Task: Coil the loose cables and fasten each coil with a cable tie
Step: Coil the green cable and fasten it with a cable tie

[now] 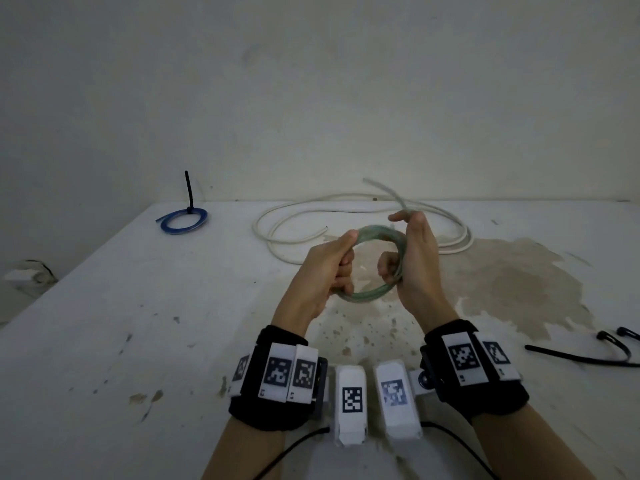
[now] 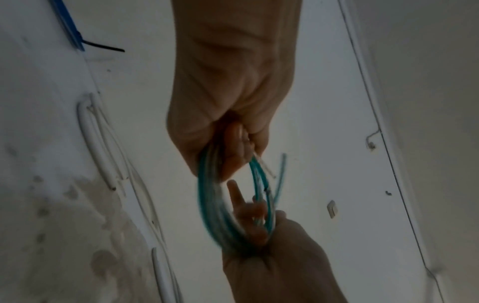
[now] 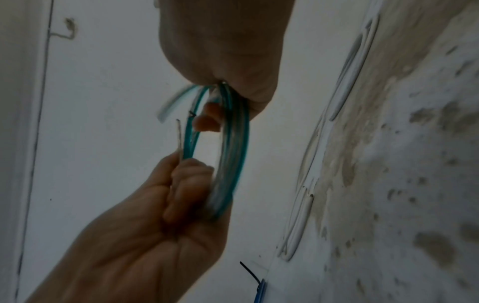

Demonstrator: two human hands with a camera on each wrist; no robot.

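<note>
While both your left hand [image 1: 323, 268] and right hand [image 1: 414, 252] clamp the green cable coil [image 1: 377, 233] above the table [image 1: 104, 323], at nine and three o'clock, judge it light, springy, slippery; grip across all turns, free tail [image 1: 388, 192] at one o'clock

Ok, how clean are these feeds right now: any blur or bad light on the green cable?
Head view: dim, even light, no glare; the green coil reads fairly sharp, but its loose end is motion-smeared. Left wrist view: dark, the coil streaked with blur. Right wrist view: the coil soft, and the stained table blurred.
</note>
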